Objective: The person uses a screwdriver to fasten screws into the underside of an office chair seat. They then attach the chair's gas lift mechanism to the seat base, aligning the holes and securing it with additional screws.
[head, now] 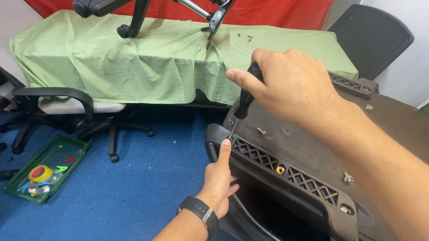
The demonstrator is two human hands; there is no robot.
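My right grip (293, 85) closes on a black screwdriver (246, 100). Just under it I see a dark brown chair seat (319, 154) with lattice-patterned black armrest (289, 177); beyond, green cloth (154, 60), blue carpet (139, 189).

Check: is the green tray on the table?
No, the green tray lies on the blue carpet at lower left, beside an office chair, below the table covered with a green cloth.
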